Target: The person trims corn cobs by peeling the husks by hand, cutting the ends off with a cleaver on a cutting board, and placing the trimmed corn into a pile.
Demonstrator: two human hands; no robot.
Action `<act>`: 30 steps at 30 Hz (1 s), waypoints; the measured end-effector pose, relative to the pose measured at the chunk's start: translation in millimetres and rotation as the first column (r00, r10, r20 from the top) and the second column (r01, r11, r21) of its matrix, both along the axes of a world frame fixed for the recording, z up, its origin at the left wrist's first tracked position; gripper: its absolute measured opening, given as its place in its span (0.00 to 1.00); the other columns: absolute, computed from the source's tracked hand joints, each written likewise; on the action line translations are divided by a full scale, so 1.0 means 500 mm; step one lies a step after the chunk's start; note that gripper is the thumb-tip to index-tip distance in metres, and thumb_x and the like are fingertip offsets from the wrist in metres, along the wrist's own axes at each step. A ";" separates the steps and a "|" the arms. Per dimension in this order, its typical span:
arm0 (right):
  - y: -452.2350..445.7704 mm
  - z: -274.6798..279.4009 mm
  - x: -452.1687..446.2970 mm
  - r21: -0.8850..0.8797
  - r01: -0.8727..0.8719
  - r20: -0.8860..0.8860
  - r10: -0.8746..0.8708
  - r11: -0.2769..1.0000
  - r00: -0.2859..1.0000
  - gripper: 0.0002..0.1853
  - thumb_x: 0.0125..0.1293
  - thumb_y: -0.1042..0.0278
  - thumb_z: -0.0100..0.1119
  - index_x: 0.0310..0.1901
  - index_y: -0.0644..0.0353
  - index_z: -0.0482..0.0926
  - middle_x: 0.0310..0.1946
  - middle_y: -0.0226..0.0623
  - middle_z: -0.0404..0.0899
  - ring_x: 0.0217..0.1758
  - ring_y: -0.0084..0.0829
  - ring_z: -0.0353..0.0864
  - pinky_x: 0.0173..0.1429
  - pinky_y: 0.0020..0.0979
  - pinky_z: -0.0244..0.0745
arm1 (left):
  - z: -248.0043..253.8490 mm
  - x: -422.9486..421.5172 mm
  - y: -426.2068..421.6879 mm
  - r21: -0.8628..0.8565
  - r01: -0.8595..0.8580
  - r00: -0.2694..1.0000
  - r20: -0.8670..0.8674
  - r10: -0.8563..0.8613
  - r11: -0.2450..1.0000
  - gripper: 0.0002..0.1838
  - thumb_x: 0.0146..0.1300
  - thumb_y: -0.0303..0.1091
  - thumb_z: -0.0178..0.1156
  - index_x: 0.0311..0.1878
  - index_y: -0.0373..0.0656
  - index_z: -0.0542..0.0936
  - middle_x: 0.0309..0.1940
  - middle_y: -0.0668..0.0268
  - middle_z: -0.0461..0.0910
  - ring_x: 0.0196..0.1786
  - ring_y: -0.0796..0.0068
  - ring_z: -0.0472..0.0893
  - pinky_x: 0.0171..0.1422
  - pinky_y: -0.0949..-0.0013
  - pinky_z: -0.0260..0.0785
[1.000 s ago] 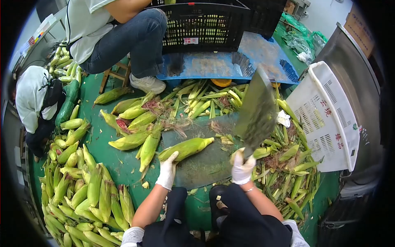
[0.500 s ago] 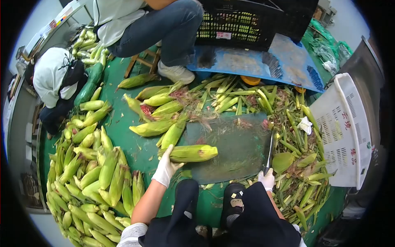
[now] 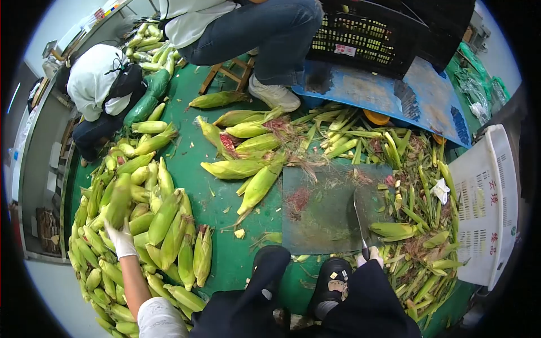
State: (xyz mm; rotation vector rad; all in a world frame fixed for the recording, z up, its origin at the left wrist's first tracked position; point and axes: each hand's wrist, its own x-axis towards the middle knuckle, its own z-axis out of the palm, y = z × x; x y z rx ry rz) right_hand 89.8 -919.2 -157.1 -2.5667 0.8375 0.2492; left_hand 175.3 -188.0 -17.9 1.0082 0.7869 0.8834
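Over the large corn pile (image 3: 169, 219) at the left, my left hand (image 3: 122, 241), in a white glove, holds a green corn ear (image 3: 119, 203) that is blurred by motion. My right hand (image 3: 371, 256), also gloved, grips the handle of a broad knife (image 3: 360, 219) near my right knee. The blade points away from me over the dark cutting board (image 3: 315, 225). Corn silk and scraps lie on the board. One ear (image 3: 394, 230) rests just right of the blade, against the heap of husks and cut ends (image 3: 420, 265).
A loose group of ears (image 3: 248, 146) lies beyond the board. One person (image 3: 253, 42) sits on a wooden stool at the back; another (image 3: 104, 84) crouches at left. Black crates (image 3: 360, 39), a blue tray (image 3: 417, 101) and a white crate (image 3: 484, 203) stand behind and right.
My left hand has moved from the board to the pile at the left; the ear it held over the board is gone from there. The knife has come down low over the board. The view has shifted left.
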 end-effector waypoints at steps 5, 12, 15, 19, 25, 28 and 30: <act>0.062 0.111 0.050 -0.039 0.023 -0.151 -0.029 0.999 0.988 0.14 0.54 0.56 0.62 0.38 0.52 0.74 0.26 0.52 0.79 0.33 0.55 0.80 0.35 0.48 0.73 | -0.149 0.054 -0.254 -0.061 0.429 0.903 0.017 -0.429 0.901 0.26 0.67 0.47 0.59 0.61 0.40 0.70 0.57 0.53 0.75 0.60 0.61 0.74 0.67 0.61 0.67; 0.056 0.071 0.008 0.083 0.029 0.045 -0.033 0.996 0.998 0.18 0.51 0.56 0.66 0.41 0.58 0.77 0.27 0.48 0.77 0.38 0.48 0.81 0.46 0.46 0.73 | -0.286 0.271 -0.697 0.308 0.951 0.308 -0.949 0.061 -0.011 0.46 0.42 0.49 0.75 0.63 0.37 0.68 0.57 0.47 0.74 0.54 0.49 0.78 0.57 0.56 0.73; 0.119 0.164 0.011 0.230 -0.175 0.145 0.144 0.957 0.979 0.19 0.53 0.54 0.66 0.42 0.57 0.78 0.30 0.48 0.78 0.40 0.49 0.81 0.47 0.46 0.74 | -0.238 0.259 -0.720 0.239 0.961 0.263 -0.946 -0.191 0.140 0.33 0.43 0.49 0.74 0.47 0.37 0.75 0.36 0.50 0.83 0.42 0.53 0.84 0.49 0.56 0.75; 0.137 0.236 0.055 0.231 -0.553 0.095 0.547 0.800 0.831 0.21 0.62 0.47 0.61 0.44 0.58 0.77 0.36 0.45 0.81 0.42 0.49 0.81 0.47 0.44 0.75 | -0.215 0.164 -0.750 -0.015 0.992 0.059 -0.825 -0.562 0.126 0.29 0.48 0.47 0.71 0.48 0.39 0.76 0.42 0.48 0.83 0.46 0.50 0.83 0.51 0.57 0.75; 0.104 0.154 0.084 -0.227 -0.680 0.126 0.714 0.697 0.689 0.16 0.59 0.51 0.62 0.35 0.54 0.71 0.24 0.37 0.76 0.25 0.40 0.80 0.30 0.41 0.74 | -0.209 0.098 -0.812 -0.095 0.964 -0.218 -0.817 -0.533 -0.248 0.32 0.49 0.47 0.71 0.54 0.37 0.77 0.45 0.51 0.83 0.48 0.56 0.82 0.52 0.61 0.73; 0.039 0.050 0.070 -0.262 -0.475 0.066 0.506 0.840 0.860 0.16 0.60 0.50 0.61 0.30 0.54 0.71 0.20 0.40 0.78 0.24 0.42 0.81 0.29 0.42 0.73 | -0.169 0.097 -0.828 -0.261 0.958 -0.278 -0.754 -0.595 -0.118 0.39 0.43 0.52 0.74 0.53 0.33 0.76 0.45 0.50 0.83 0.49 0.59 0.83 0.55 0.64 0.72; 0.011 0.033 0.058 -0.162 -0.465 0.085 0.482 0.870 0.872 0.18 0.60 0.49 0.61 0.31 0.57 0.72 0.21 0.46 0.79 0.26 0.46 0.82 0.32 0.44 0.75 | -0.180 0.107 -0.819 -0.228 0.944 -0.297 -0.901 -0.317 -0.238 0.42 0.42 0.53 0.75 0.56 0.35 0.74 0.46 0.47 0.82 0.50 0.55 0.82 0.56 0.64 0.72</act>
